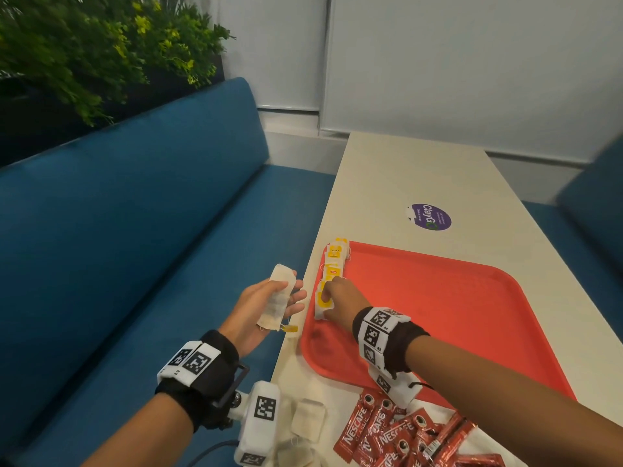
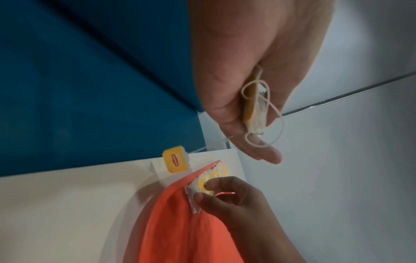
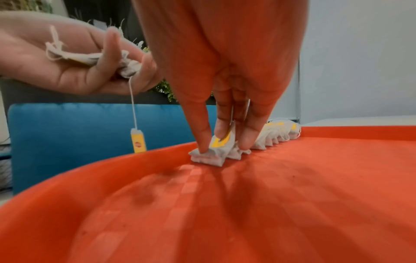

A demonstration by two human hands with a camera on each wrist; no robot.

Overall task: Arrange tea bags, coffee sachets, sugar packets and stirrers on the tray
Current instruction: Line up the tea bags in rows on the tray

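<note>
The tea bag point(image 3: 211, 153) under my right hand point(image 1: 340, 298) sits at the near end of a row of tea bags point(image 1: 332, 267) that runs along the left wall of the tray point(image 1: 438, 315). I pinch and press it down with thumb and fingertips point(image 3: 202, 140) so it tucks against its neighbour and leans on the rim, each bag overlapping the next like shingles. That keeps the row tight and, I judge, leaves the wide middle of the tray for the other items.

My left hand point(image 1: 266, 308) hovers just off the table point(image 1: 387, 183) edge, fingers curled round a small stack of spare tea bags point(image 1: 278, 298), held close so the right hand can draw from it. One yellow tag point(image 3: 138, 140) dangles from it on its string.

The bags are soft, crinkled white paper pillows with thin cotton strings and stiff yellow card tags. The tray is red moulded plastic with a faint chequered grain and rounded corners.

Near my wrists lie more loose tea bags point(image 1: 308, 421) and a heap of glossy red coffee sachets point(image 1: 401, 433), not yet on the tray. I see no sugar packets or stirrers.
</note>
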